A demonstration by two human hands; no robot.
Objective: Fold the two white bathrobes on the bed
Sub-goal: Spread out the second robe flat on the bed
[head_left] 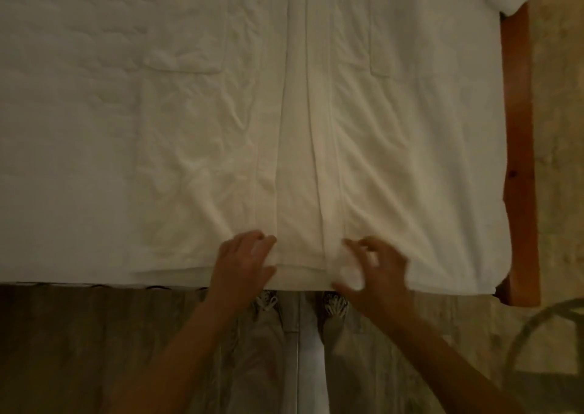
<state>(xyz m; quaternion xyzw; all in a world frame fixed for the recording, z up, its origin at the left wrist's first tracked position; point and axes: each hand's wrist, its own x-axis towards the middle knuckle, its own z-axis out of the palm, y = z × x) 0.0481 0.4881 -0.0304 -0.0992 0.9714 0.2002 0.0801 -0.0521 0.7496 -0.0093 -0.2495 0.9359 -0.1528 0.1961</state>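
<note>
The right hand [376, 268] pinches the bathrobe [303, 129] hem on the bed [63, 129]; the left hand [241, 263] rests bent fingers there, grip unclear.

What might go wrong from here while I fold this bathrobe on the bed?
1. The left hand and right hand hold the hem of the bathrobe only near its middle, so lifting may let the outer corners sag and fold crooked.
2. The wrinkles in its left panel would likely get pressed in.

Dim warm light falls on a reddish wooden bed frame [521, 160] at right and a wood-grain floor [79, 334] below.
</note>
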